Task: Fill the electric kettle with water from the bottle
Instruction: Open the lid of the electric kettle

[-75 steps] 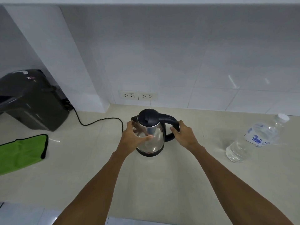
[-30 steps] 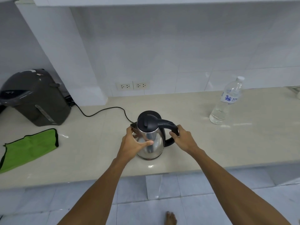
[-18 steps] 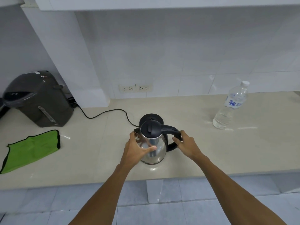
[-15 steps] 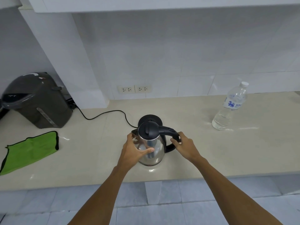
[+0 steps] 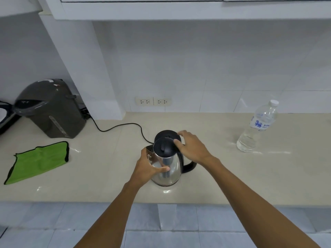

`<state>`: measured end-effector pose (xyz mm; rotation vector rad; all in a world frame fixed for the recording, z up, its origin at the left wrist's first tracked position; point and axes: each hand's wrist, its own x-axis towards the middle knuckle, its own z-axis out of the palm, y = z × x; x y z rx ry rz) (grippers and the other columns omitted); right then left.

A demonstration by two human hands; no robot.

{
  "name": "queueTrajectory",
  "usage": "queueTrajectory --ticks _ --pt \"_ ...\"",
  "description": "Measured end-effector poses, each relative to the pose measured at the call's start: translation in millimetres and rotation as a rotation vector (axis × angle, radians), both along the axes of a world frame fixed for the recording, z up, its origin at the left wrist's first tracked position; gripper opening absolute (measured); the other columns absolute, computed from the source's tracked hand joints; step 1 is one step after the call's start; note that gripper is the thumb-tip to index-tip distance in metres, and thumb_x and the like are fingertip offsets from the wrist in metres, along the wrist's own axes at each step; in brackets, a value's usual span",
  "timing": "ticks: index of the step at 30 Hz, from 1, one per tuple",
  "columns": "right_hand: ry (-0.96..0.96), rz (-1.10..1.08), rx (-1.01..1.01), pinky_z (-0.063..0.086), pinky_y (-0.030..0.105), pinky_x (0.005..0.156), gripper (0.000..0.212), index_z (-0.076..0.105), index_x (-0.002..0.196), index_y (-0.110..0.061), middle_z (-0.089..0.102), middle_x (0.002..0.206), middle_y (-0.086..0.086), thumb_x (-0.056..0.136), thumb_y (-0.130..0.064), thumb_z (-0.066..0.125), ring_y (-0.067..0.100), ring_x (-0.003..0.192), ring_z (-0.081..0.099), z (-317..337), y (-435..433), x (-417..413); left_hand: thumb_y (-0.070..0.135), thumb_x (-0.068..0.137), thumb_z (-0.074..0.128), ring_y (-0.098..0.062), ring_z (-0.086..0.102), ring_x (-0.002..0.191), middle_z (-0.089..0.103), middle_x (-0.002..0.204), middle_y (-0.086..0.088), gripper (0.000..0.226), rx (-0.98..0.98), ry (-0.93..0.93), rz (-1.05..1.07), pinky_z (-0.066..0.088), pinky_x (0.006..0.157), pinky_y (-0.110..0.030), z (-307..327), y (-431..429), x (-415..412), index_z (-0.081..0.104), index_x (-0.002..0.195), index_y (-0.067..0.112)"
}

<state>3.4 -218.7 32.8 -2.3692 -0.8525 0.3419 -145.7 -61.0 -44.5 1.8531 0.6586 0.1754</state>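
The steel electric kettle (image 5: 169, 169) with a black lid and handle stands on the beige counter near the front edge, just in front of its round black base (image 5: 167, 134). My left hand (image 5: 148, 167) wraps the kettle's left side below the spout. My right hand (image 5: 191, 149) rests on the top of the handle beside the lid, fingers touching the lid's rim. The lid is down. A clear water bottle (image 5: 258, 126) with a white cap and blue label stands upright to the far right, away from both hands.
A dark grey hot-water dispenser (image 5: 48, 108) sits at the back left, with a black cord (image 5: 118, 127) running to the kettle base. A green cloth (image 5: 39, 161) lies at the left. Wall sockets (image 5: 153, 101) are behind. The counter edge (image 5: 179, 203) runs below the kettle.
The kettle came off its base and now stands nearer the front edge. My right hand has moved from the handle's grip up to the lid end. My left hand stays on the body.
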Motion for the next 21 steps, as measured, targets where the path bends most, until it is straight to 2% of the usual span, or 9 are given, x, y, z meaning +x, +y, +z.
queueTrajectory --ticks 3,8,12,16,21 --pt "-0.154 0.032 -0.060 0.046 0.045 0.097 0.055 0.048 0.142 -0.018 0.059 0.138 0.006 0.099 -0.053 0.048 0.029 0.128 0.052 3 30 -26 0.035 0.059 0.106 -0.009 0.053 0.122 0.054 0.132 0.014 0.109 -0.015 -0.015 -0.001 0.041 0.083 -0.010 -2 0 0 0.037 0.143 0.030" --pt "-0.336 0.021 -0.182 0.050 0.044 0.092 0.055 0.050 0.139 -0.010 0.063 0.131 0.013 0.101 -0.049 0.047 0.034 0.120 0.058 -4 55 -49 0.038 0.058 0.106 -0.004 0.057 0.110 0.058 0.124 0.014 0.107 -0.033 -0.030 0.024 0.045 0.082 -0.015 -5 -2 0 0.038 0.140 0.029" --pt "-0.362 -0.024 -0.231 0.049 0.041 0.092 0.051 0.049 0.140 -0.007 0.061 0.134 0.015 0.102 -0.041 0.046 0.033 0.122 0.057 -5 62 -57 0.038 0.059 0.105 -0.016 0.060 0.114 0.059 0.124 0.005 0.109 -0.042 -0.047 0.045 0.048 0.086 -0.023 -5 -5 4 0.037 0.143 0.022" --pt "-0.356 -0.049 -0.228 0.050 0.039 0.094 0.049 0.048 0.141 -0.006 0.060 0.137 0.014 0.103 -0.036 0.046 0.031 0.125 0.056 -7 60 -60 0.039 0.060 0.104 -0.020 0.061 0.114 0.060 0.124 0.002 0.108 -0.024 -0.038 0.039 0.050 0.088 -0.027 -7 -5 6 0.036 0.142 0.019" --pt "-0.316 -0.060 -0.211 0.049 0.040 0.094 0.048 0.047 0.144 -0.007 0.058 0.140 0.011 0.103 -0.033 0.046 0.029 0.128 0.055 -6 58 -62 0.042 0.060 0.104 -0.019 0.062 0.113 0.061 0.124 0.002 0.108 -0.009 -0.027 0.025 0.049 0.081 -0.022 -7 -2 5 0.036 0.141 0.021"
